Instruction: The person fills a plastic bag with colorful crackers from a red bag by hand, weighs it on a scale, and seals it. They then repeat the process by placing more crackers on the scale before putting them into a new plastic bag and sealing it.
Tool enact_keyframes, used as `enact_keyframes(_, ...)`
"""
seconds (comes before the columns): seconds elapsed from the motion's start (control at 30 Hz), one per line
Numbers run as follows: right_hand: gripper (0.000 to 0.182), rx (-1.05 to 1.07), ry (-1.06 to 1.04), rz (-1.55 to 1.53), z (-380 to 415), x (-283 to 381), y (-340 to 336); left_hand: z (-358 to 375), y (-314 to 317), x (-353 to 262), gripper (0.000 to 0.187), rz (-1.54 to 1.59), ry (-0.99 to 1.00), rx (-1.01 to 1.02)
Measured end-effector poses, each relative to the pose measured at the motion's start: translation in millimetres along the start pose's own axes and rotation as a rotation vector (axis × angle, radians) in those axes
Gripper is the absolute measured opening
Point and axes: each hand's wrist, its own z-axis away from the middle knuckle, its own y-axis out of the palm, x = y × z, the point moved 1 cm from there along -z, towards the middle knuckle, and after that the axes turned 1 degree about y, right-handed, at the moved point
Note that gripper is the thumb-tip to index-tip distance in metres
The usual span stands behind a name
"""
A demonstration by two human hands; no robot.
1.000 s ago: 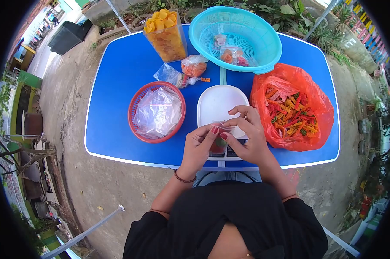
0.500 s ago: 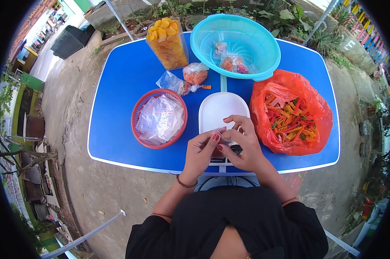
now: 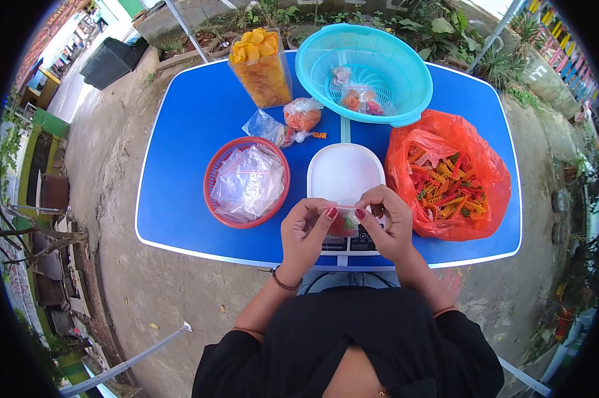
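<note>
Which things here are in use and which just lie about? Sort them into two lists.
In use:
left hand
right hand
small snack bag, pinched by both hands
white scale, under the hands

Lying about:
red bag of coloured snacks
red basket of empty bags
turquoise basket
container of yellow chips
blue table

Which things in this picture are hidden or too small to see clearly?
All in the head view:
- The small bag: the left hand and right hand cover its edges, so whether it is sealed is unclear.
- The scale: its display is behind the hands.
- The packets in the blue basket: too small to identify.
- The person's lap: hidden by the black clothing.
</note>
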Motion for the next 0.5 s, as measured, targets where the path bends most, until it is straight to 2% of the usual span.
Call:
enact_keyframes(0.17, 0.008, -0.042, -0.039, -0.007, 0, 0, -2, 5, -1, 1, 0.017, -0.022, 0.077, -0.016)
enact_keyframes(0.27, 0.009, -0.054, -0.09, 0.039, -1, 3, -3, -1, 9, -4, 0.01, -0.148, 0.222, -0.084)
enact_keyframes(0.37, 0.01, -0.052, -0.148, 0.09, -2, 5, -4, -5, 0, -1, 0.008, -0.486, 0.404, -0.102)
enact_keyframes(0.5, 0.01, 0.0, -0.247, 0.172, -7, 8, -1, -2, 1, -8, 0.008, -0.518, 0.373, -0.111)
